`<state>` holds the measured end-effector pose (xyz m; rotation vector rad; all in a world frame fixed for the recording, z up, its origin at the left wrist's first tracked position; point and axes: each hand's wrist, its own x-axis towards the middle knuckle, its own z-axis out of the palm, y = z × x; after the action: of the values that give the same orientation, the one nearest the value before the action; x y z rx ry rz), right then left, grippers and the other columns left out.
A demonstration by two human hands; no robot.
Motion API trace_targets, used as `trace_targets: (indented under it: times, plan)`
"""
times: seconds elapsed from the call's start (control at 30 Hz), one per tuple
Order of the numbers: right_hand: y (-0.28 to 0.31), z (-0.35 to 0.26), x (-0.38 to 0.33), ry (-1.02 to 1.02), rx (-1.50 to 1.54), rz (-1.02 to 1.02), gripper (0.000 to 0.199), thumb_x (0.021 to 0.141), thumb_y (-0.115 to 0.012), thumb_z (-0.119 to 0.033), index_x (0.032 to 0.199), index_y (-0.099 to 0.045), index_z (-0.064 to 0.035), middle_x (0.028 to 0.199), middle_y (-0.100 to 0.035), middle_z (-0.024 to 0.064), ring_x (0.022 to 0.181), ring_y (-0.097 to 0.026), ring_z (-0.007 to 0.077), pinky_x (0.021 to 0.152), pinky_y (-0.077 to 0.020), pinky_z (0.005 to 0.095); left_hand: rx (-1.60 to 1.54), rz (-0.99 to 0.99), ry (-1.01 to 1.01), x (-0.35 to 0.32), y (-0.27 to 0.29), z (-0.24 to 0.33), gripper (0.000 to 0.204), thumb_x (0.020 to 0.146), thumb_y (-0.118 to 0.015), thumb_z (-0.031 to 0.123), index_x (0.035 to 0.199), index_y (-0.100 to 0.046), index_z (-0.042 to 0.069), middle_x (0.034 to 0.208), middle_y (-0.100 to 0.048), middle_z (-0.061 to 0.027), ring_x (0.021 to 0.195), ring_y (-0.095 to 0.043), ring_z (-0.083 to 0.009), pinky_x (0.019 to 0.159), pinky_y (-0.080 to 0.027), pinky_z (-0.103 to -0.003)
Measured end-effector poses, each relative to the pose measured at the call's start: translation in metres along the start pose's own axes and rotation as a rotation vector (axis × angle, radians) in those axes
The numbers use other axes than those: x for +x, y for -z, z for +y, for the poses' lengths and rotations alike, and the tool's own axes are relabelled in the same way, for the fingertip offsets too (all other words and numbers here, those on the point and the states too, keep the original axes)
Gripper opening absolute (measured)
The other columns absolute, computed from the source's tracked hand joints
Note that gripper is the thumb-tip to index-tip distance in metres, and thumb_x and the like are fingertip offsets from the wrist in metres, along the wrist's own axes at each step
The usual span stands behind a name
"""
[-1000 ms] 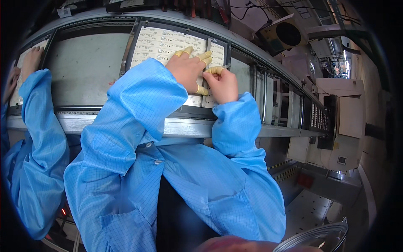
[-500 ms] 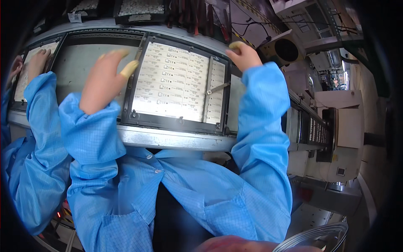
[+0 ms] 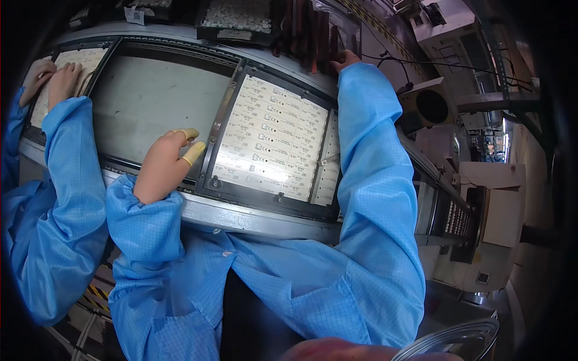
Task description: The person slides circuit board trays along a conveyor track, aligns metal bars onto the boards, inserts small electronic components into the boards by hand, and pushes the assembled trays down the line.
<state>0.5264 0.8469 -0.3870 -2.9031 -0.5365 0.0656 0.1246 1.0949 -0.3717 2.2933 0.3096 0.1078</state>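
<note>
Panel of white circuit strips (image 3: pixel 272 144) lay just right of the left hand (image 3: pixel 164 168), fingers loosely open; right hand (image 3: pixel 346 59) reached past it, grip unclear; likely positioning, next seating the frame

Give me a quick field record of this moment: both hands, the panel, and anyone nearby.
left hand: open, yellow finger covers, resting by the left edge of the frame
right hand: reaching far up to the dark rack; grip cannot be told
frame: dark, holds a white circuit panel in rows, lying on the conveyor
grey plate: bare, left of the frame
co-worker's hands: at far left on another white panel
sleeves: blue
</note>
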Motion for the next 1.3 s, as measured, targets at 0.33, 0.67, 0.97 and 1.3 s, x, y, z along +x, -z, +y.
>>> trace_targets:
  times: [0.33, 0.67, 0.97, 1.3]
  plan:
    - [0.010, -0.023, -0.013, -0.073, -0.121, -0.013, 0.054, 0.078, -0.063, -0.023, 0.126, -0.044, -0.0082, 0.117, -0.057, 0.0179, 0.109, -0.055, 0.0329, 0.096, -0.0413, 0.0391, -0.148, -0.025, -0.006, 0.013, 0.000, 0.000, 0.021, 0.085, -0.057, 0.010, 0.100, -0.061, -0.005, 0.090, -0.061, -0.0202, 0.079, -0.061, -0.0300, 0.071, -0.049, -0.033]
    - [0.024, 0.002, -0.034, 0.085, -0.034, 0.150, 0.062, 0.077, -0.065, -0.025, 0.132, -0.040, -0.0123, 0.105, -0.062, 0.0180, 0.094, -0.062, 0.0288, 0.086, -0.0465, 0.0376, 0.128, -0.101, -0.004, 0.024, -0.011, 0.009, 0.030, 0.091, -0.047, 0.020, 0.082, -0.059, -0.006, 0.081, -0.060, -0.0232, 0.073, -0.057, -0.0363, 0.068, -0.046, -0.041]
    - [0.046, -0.060, -0.243, 0.142, 0.554, 0.085, 0.052, 0.082, -0.057, -0.001, 0.132, -0.043, -0.0057, 0.066, -0.042, -0.0055, 0.060, -0.039, 0.0032, 0.056, -0.0354, 0.0186, 0.174, -0.319, -0.238, 0.035, -0.034, 0.000, 0.032, 0.086, -0.050, 0.026, 0.082, -0.061, -0.004, 0.082, -0.060, -0.0233, 0.076, -0.057, -0.0399, 0.073, -0.045, -0.046]
    - [-0.042, -0.085, -0.324, -0.066, 0.394, 0.110, 0.058, 0.081, -0.057, -0.004, 0.135, -0.039, -0.0034, 0.063, -0.048, 0.0009, 0.053, -0.046, 0.0080, 0.049, -0.0394, 0.0239, 0.249, -0.547, -0.335, 0.092, -0.063, 0.024, 0.025, 0.079, -0.061, 0.025, 0.082, -0.062, 0.000, 0.075, -0.062, -0.0194, 0.071, -0.059, -0.0366, 0.064, -0.046, -0.043]
